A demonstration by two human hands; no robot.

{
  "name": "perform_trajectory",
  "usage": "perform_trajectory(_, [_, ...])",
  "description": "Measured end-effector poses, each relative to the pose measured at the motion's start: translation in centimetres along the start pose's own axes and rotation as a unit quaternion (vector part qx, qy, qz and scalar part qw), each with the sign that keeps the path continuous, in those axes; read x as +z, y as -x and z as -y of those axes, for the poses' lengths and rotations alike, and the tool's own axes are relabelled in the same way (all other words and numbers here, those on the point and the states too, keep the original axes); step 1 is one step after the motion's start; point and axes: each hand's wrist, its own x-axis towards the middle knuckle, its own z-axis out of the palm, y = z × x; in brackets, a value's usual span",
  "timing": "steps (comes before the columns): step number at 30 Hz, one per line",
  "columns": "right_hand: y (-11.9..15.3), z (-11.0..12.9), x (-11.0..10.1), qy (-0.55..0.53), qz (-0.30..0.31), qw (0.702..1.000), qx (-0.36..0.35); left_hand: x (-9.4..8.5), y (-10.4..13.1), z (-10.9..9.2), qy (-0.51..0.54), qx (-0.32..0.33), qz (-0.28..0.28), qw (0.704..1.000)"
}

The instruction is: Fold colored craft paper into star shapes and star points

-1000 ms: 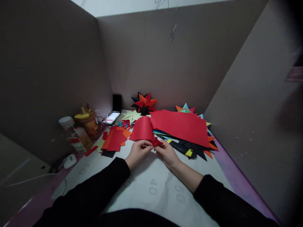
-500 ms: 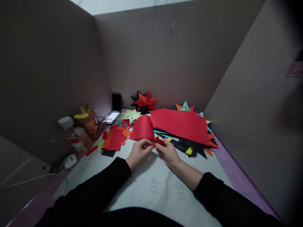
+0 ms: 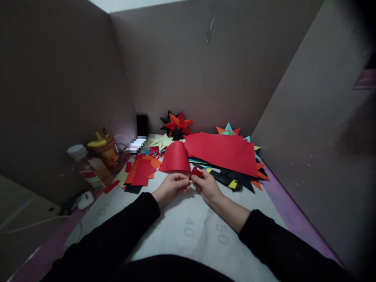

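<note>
Our right hand pinches a small, angular red paper near the curved sheet; whether our left hand grips, we cannot tell.

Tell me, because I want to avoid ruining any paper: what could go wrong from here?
The small red paper in the right hand might tear or crease crookedly. The left hand, just in front of the curved red sheet, could bump and flatten it. The bottle stands near the flat paper pieces; if knocked, it might fall onto them.
</note>
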Motion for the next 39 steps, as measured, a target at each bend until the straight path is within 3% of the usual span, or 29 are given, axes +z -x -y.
perform_trajectory(7, [-0.1,0.0,0.1,0.005,-0.014,1.000,0.010,0.2,0.0,0.3,-0.085,0.027,-0.017,0.996])
perform_trajectory(13, [0.1,0.3,0.3,0.005,-0.017,1.000,0.019,0.4,-0.1,0.5,-0.219,0.087,-0.014,0.972])
perform_trajectory(18, [0.0,0.3,0.3,0.018,-0.035,0.999,0.014,0.1,-0.1,0.4,-0.278,0.093,-0.012,0.956])
perform_trajectory(22, [0.0,0.1,0.0,0.051,-0.037,0.998,0.017,0.0,0.2,-0.2,-0.309,0.141,-0.051,0.939])
perform_trajectory(25, [0.1,-0.1,-0.2,0.084,-0.014,0.996,0.034,0.1,0.4,-0.6,-0.307,0.171,-0.066,0.934])
perform_trajectory(33, [0.2,0.0,-0.1,0.071,0.008,0.996,0.050,-0.3,-0.1,-0.4,-0.193,0.105,-0.016,0.975])
perform_trajectory(39, [0.3,-0.4,-0.3,0.116,0.008,0.992,0.047,0.0,-0.1,0.0,-0.221,0.129,-0.033,0.966])
